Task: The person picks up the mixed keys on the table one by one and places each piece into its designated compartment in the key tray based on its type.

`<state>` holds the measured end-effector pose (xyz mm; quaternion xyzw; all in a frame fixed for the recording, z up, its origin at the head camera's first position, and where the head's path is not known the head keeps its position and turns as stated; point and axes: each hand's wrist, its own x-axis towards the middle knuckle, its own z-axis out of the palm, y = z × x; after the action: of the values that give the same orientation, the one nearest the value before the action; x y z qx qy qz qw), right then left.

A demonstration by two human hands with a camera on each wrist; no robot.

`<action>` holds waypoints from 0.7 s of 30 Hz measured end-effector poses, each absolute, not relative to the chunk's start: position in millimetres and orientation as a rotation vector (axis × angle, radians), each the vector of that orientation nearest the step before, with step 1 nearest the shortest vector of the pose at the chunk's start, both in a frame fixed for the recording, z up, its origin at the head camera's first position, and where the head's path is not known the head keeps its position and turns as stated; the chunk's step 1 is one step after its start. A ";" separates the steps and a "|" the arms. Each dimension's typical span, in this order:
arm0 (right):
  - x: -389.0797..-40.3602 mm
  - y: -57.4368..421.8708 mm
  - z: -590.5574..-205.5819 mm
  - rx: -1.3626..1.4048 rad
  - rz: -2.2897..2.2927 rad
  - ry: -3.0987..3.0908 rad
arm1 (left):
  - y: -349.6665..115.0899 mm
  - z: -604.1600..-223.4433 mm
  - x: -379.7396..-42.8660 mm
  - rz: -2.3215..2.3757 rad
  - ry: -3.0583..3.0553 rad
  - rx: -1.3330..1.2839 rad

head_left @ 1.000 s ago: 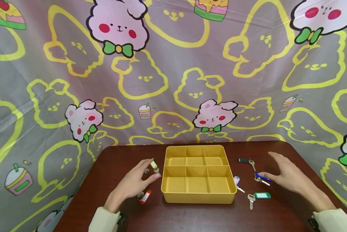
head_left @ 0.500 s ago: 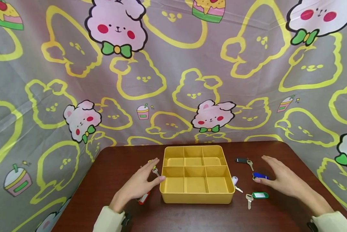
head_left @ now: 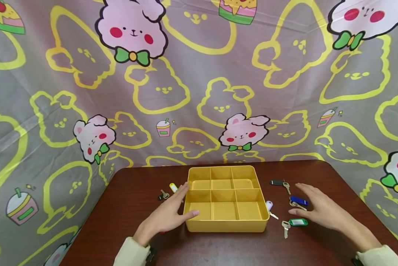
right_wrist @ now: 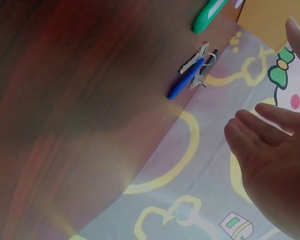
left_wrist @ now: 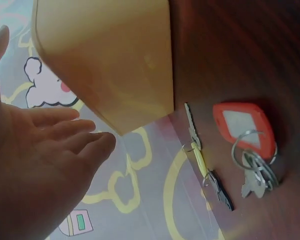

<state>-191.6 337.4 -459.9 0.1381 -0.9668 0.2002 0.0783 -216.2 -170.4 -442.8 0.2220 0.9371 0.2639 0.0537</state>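
Observation:
A yellow compartment box [head_left: 225, 226] stands mid-table. My left hand [head_left: 169, 216] is held at its left wall, fingers extended and thumb overlapping the near-left compartment in the head view. Behind that hand lie a key with a yellow tag [head_left: 173, 187] and a key with a dark tag [head_left: 162, 195]. A red key tag [left_wrist: 262, 132] with keys on a ring shows in the left wrist view; the hand mostly hides it from the head. My right hand [head_left: 325, 212], empty with fingers spread, hovers beside a key with a blue tag [head_left: 299, 200] and one with a green tag [head_left: 298, 222].
Farther back on the right lies a key with a black tag [head_left: 277, 183]. A key with a pale lilac tag [head_left: 269, 205] sits against the box's right side. The brown table [head_left: 232, 249] meets a patterned cloth [head_left: 192, 92] at its back and sides.
My left hand has moved right to the box's left edge, uncovering the dark-tagged key and covering most of the red tag. My right hand has shifted slightly left, toward the box.

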 end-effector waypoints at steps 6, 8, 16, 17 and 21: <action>-187.6 335.3 -463.0 0.465 0.568 -2.876 | -166.1 -448.4 -212.3 0.725 2.879 0.694; -186.0 334.6 -464.7 0.478 0.551 -2.870 | -164.2 -450.5 -211.8 0.707 2.894 0.701; -179.5 330.2 -470.8 0.497 0.554 -2.889 | -158.5 -457.3 -211.7 0.630 2.926 0.730; -178.9 329.7 -471.3 0.499 0.552 -2.884 | -157.9 -457.5 -211.8 0.620 2.930 0.730; -177.0 327.9 -472.7 0.513 0.536 -2.859 | -155.7 -458.2 -212.3 0.574 2.954 0.740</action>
<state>-177.0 327.9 -472.7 0.1729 -0.9637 0.1805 0.0939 -212.3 -155.7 -458.2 0.2386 0.9530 0.1852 0.0212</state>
